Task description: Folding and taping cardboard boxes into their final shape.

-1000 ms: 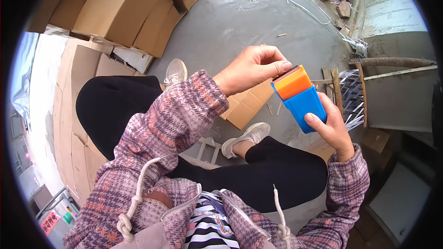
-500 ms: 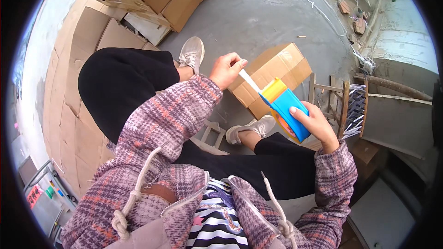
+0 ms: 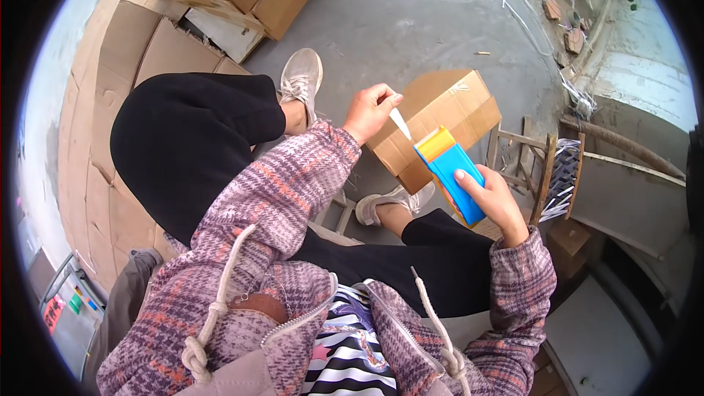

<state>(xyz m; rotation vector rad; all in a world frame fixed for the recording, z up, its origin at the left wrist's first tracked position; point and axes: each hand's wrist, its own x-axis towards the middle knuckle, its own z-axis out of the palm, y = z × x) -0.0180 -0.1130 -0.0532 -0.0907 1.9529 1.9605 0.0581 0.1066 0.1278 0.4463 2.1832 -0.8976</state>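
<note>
Right hand [image 3: 493, 204] wraps blue box [image 3: 453, 178], orange end up, above knees. Left hand [image 3: 370, 110] pinches white strip [image 3: 400, 124] just beside box top. Cardboard box [image 3: 433, 124] on floor [image 3: 411, 22] beyond.

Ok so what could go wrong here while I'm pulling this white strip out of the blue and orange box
1. The thin white strip is pinched only at its end by the left hand, so it might slip or tear.
2. The blue and orange box rests in the right hand alone, in mid-air; a hard tug could pull it loose, dropping it toward the brown cardboard carton on the floor.
</note>
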